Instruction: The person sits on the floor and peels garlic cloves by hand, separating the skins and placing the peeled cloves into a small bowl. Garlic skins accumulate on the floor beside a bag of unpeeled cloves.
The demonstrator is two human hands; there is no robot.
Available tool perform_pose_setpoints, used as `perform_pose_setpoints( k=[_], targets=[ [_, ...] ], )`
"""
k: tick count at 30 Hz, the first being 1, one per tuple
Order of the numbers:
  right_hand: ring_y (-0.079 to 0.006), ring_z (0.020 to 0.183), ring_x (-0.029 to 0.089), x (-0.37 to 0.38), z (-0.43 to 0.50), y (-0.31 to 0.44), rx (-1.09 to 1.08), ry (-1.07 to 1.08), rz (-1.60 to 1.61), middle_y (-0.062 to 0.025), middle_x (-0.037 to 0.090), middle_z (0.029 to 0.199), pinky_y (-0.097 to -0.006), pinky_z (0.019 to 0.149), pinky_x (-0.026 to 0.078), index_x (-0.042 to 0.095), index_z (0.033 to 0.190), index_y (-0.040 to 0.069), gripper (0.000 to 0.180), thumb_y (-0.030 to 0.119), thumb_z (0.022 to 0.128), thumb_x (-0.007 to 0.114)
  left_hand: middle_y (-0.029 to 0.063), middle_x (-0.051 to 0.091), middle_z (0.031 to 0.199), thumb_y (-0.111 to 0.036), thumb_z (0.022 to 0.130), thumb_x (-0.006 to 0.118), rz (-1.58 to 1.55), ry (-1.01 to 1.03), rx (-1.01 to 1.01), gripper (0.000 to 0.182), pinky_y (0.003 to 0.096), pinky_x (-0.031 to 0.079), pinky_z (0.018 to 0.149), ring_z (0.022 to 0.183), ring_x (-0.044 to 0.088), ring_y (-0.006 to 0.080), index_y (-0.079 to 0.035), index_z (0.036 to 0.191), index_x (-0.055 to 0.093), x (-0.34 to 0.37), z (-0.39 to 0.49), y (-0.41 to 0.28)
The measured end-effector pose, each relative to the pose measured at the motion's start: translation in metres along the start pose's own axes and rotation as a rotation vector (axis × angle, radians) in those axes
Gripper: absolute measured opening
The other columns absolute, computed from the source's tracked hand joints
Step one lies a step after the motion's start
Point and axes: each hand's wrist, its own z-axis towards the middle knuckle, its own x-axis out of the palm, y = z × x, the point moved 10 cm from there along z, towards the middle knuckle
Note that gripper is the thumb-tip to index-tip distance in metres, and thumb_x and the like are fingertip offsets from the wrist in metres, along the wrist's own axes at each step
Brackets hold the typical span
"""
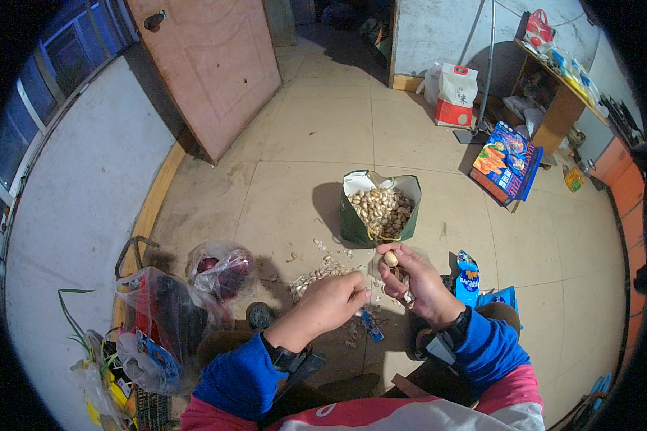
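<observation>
My right hand (428,291) holds a pale garlic clove (391,258) between thumb and fingers, with bits of papery skin lower in the same hand. My left hand (329,304) is to its left, fingers curled in and thumb against the index finger. No object shows in it, though its palm is hidden. Just beyond both hands a green paper bag (350,223) with a white inside and yellow cord handles stands open. It is filled with garlic cloves (383,207). A heap of cloves and skins (307,280) lies on the floor, partly behind my left hand.
Plastic bags (162,307) crowd the left, near a clear bag of red onions (226,269). Blue packets (467,280) lie by my right foot. Beyond are a printed carton (507,164), a rice bag (456,97), a stand pole (488,70) and an open door (210,70).
</observation>
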Motion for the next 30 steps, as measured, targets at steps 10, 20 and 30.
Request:
perform_pose_setpoints(
  k=[10,20,30],
  targets=[
    [-0.0078,0.051,0.043,0.003,0.003,-0.013,-0.033,0.079,-0.029,-0.0041,0.058,0.076,-0.0222,0.048,0.034,0.050,0.104,0.009,0.021,0.030,0.103,0.045,0.0034,0.061,0.081,-0.013,0.094,0.061,-0.470,-0.231,0.092,0.015,0.0271,0.046,0.064,0.073,0.054,0.0074,0.000,0.094,0.054,-0.022,0.003,-0.007],
    [-0.0077,0.056,0.047,0.007,0.004,-0.028,0.019,0.160,-0.118,-0.0016,0.055,0.071,-0.0212,0.051,0.039,0.049,0.094,0.009,0.023,0.031,0.102,0.048,0.0143,0.058,0.076,-0.024,0.099,0.053,-0.203,-0.131,0.099,0.022,0.0353,0.046,0.064,0.068,0.057,0.0244,-0.003,0.097,0.051,-0.017,0.003,-0.013],
    [-0.0083,0.053,0.046,0.005,0.002,-0.031,0.095,0.127,-0.065,-0.0014,0.053,0.067,-0.0209,0.049,0.039,0.051,0.094,0.009,0.026,0.032,0.103,0.044,0.0165,0.063,0.079,-0.023,0.096,0.055,-0.254,-0.158,0.150,0.021,0.0450,0.048,0.061,0.075,0.064,0.0390,-0.004,0.095,0.047,-0.014,0.001,-0.021]
  ],
)
